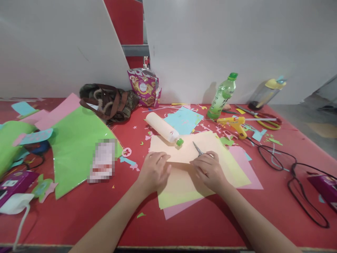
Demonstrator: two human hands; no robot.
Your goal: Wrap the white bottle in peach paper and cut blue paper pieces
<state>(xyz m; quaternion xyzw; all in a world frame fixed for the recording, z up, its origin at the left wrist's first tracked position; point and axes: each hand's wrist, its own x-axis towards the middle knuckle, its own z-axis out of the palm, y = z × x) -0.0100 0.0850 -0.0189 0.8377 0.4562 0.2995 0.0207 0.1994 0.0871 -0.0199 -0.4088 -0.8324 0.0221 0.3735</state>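
Observation:
My left hand [154, 171] lies on a peach paper sheet [181, 149], its fingers curled down onto the paper's near edge. My right hand [207, 168] is closed round small scissors [197, 148], whose blades point away from me over the same sheet. Under the peach sheet lie a yellow sheet [237, 172] and a pink sheet [250, 168]. A white glue bottle with a green cap [163, 128] lies on its side just beyond the paper.
The red table [210, 218] carries a green sheet [76, 147], a brown bag [107, 102], a snack pouch [144, 86], a green drink bottle [222, 96], a yellow glue gun [235, 123] with black cable [292, 168], large scissors [263, 119] and paper scraps.

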